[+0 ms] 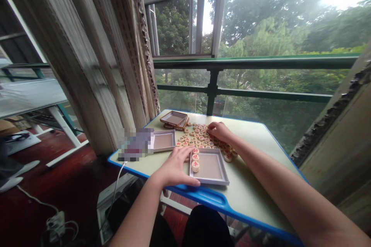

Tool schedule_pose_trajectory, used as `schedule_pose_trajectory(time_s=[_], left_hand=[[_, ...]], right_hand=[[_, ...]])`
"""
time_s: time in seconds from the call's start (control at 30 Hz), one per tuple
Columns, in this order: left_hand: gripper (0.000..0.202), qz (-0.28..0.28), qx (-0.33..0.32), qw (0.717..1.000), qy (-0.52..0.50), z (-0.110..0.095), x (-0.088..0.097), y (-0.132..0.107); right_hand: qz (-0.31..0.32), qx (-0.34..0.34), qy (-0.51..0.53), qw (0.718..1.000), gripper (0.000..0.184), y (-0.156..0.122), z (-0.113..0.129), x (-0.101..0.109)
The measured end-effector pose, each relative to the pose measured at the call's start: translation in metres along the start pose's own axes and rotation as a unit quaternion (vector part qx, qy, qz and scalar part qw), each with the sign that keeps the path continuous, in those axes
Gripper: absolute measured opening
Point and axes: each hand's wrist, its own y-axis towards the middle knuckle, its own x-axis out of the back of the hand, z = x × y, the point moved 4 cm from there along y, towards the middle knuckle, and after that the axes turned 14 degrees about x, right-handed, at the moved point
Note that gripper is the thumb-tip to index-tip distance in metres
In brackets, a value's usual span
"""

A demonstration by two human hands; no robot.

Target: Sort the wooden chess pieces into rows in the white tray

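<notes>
Right forearm [261, 166] spans the table [255, 133]; right hand [221, 131] curls over loose pieces [201, 138] there, hold unclear; left hand [174, 166], spread, lies against the tray [211, 166], where a slip could jog the inner pieces [195, 157]

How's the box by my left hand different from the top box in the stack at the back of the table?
The near box has pale grey walls; the top box has brown, patterned ones. The near box sits at the front of the table, while the top box rests on another box at the back. The near box looks larger in this view than the top box. Both are shallow, with open tops facing up.
</notes>
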Motion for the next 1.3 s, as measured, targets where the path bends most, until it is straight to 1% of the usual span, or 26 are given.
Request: schedule_pose_trajectory(time_s=[0.23,0.43,0.63,0.77,0.87,1.0,1.1,1.2,1.3], left_hand=[[0.105,0.002,-0.003,1.0,0.001,-0.002,0.001,-0.001],[0.105,0.001,-0.005,1.0,0.003,-0.001,0.001,-0.001],[0.104,0.0,-0.006,1.0,0.005,0.0,0.0,-0.001],[0.106,-0.002,-0.009,1.0,0.011,0.002,-0.001,0.0],[0.103,-0.007,-0.014,1.0,0.01,0.002,-0.001,0.001],[0.102,-0.009,-0.019,1.0,0.005,0.002,-0.001,0.0],[0.101,-0.009,-0.017,1.0,0.01,0.002,-0.002,0.001],[0.101,-0.01,-0.015,1.0,0.016,0.003,-0.002,0.001],[0.101,-0.008,-0.016,1.0,0.018,0.003,-0.002,0.001]], right_hand=[[0.0,0.008,0.023,1.0,0.023,0.002,-0.001,0.002],[0.001,-0.008,0.014,1.0,0.025,0.003,-0.004,0.0],[-0.019,-0.061,-0.026,0.998,0.037,0.002,-0.026,0.001],[-0.005,-0.085,-0.035,0.996,0.034,0.001,-0.039,0.003],[-0.002,-0.082,-0.034,0.996,0.033,0.001,-0.04,0.004],[-0.019,-0.074,-0.047,0.996,0.038,-0.001,-0.041,0.006],[-0.022,-0.098,-0.058,0.993,0.041,-0.005,-0.049,0.006],[-0.014,-0.112,-0.048,0.992,0.045,-0.009,-0.058,0.005],[-0.008,-0.088,-0.022,0.996,0.049,-0.008,-0.06,0.003]])
